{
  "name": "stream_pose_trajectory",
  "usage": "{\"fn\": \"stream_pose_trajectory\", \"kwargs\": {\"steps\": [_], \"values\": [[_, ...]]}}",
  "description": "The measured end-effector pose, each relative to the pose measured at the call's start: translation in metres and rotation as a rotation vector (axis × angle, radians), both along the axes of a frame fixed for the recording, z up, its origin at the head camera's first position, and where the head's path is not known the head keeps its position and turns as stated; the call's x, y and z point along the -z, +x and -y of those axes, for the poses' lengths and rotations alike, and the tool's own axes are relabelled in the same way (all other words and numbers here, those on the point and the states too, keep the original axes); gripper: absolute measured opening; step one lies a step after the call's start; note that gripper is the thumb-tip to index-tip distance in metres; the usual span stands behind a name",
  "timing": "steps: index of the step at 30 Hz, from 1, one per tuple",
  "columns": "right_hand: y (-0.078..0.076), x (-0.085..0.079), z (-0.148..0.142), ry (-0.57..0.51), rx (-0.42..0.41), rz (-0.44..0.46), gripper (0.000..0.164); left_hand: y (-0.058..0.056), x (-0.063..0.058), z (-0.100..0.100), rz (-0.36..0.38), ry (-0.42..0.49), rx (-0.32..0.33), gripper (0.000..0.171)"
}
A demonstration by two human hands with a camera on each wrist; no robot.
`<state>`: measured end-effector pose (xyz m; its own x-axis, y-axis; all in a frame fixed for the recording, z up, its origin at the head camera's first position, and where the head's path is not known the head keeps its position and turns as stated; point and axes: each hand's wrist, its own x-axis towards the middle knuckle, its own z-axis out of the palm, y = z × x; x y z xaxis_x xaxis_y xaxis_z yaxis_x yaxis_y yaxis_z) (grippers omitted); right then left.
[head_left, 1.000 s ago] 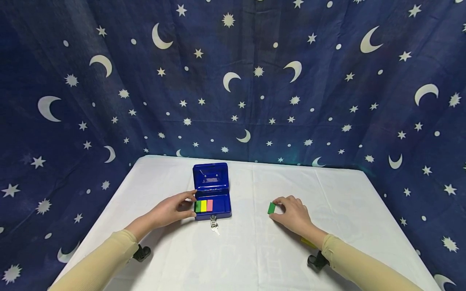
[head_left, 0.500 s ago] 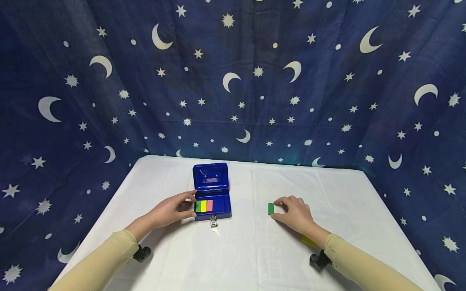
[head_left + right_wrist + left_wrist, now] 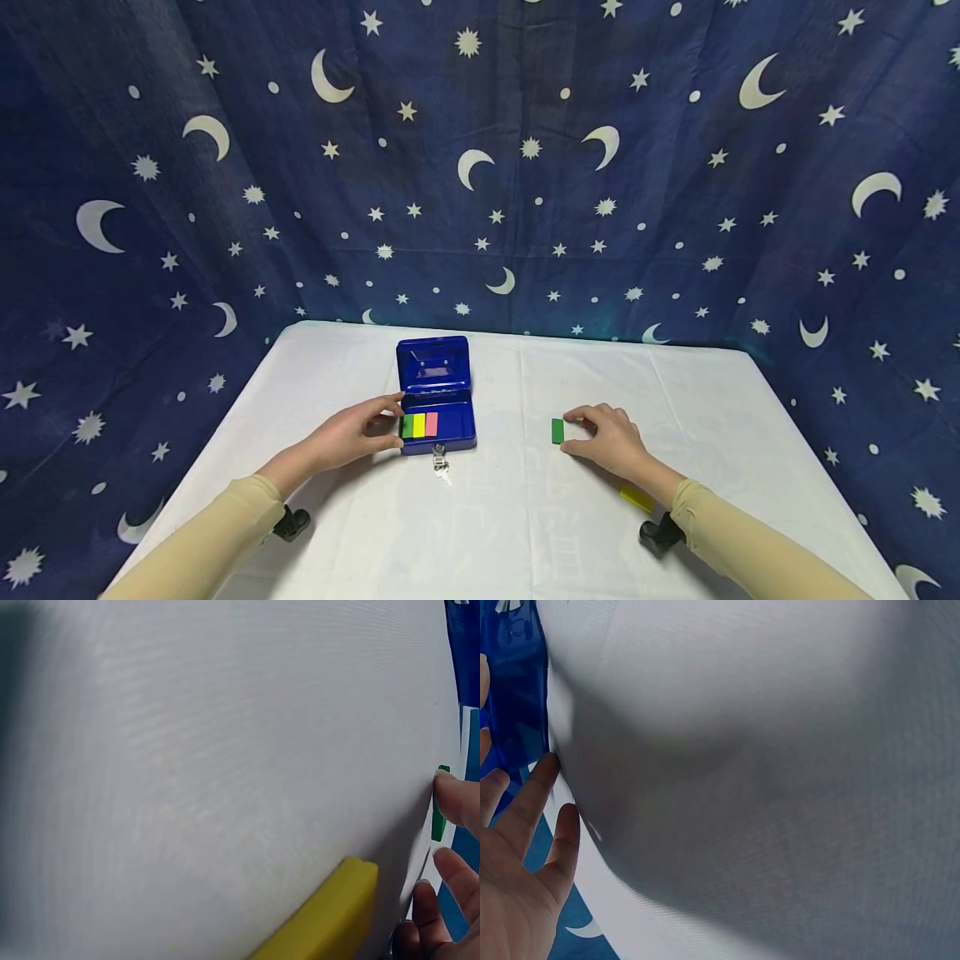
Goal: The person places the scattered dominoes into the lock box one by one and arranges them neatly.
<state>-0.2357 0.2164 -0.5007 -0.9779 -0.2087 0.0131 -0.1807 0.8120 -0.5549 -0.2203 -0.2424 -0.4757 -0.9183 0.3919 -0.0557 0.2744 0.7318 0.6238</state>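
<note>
On the white cloth stands a blue metal cash box (image 3: 453,412) with its lid (image 3: 433,363) raised. Inside, a green block (image 3: 408,426), a yellow block (image 3: 419,425) and a pink block (image 3: 432,424) sit side by side at the left. My left hand (image 3: 360,429) rests at the box's left side, thumb near the front corner and a finger near the hinge; its fingers look straight and spread in the left wrist view. My right hand (image 3: 609,437) pinches another green block (image 3: 557,431) by its ends between thumb and finger, at or just above the cloth.
A yellow block (image 3: 637,498) lies under my right wrist, large in the right wrist view. Keys (image 3: 442,473) hang from the box's front lock. A dark blue cloth with moons and stars hangs behind the table (image 3: 517,533).
The pinched green block has turned from slanted to nearly straight. My right hand has shifted slightly right, uncovering more of the loose yellow block. My left hand stays put.
</note>
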Motion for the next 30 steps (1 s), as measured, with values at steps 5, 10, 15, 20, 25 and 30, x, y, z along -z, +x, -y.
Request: {"fn": "stream_pose_trajectory", "kwargs": {"steps": [5,10,15,20,25,30], "values": [[-0.0006,0.001,-0.0003,0.001,0.006,0.005,0.051,0.0,0.0001,-0.0001,0.01,0.01,-0.004,0.046],[-0.0002,0.0011,-0.0002,-0.002,0.008,0.002,0.05,-0.0003,0.0004,0.0,0.009,0.014,-0.002,0.045],[-0.0004,0.002,-0.0005,-0.003,0.007,-0.005,0.049,-0.0003,-0.0001,-0.0005,0.002,0.01,0.0,0.045],[0.0001,0.0016,-0.0004,-0.002,0.009,-0.009,0.048,-0.0003,-0.0003,-0.0009,-0.004,0.005,-0.002,0.046],[0.0001,0.0006,0.0015,0.003,0.01,-0.005,0.049,0.001,0.0,-0.0009,-0.014,0.003,-0.004,0.045],[0.0013,-0.0007,0.0033,0.009,0.0,-0.004,0.049,0.002,0.0004,-0.001,-0.014,0.0,-0.01,0.045]]}}
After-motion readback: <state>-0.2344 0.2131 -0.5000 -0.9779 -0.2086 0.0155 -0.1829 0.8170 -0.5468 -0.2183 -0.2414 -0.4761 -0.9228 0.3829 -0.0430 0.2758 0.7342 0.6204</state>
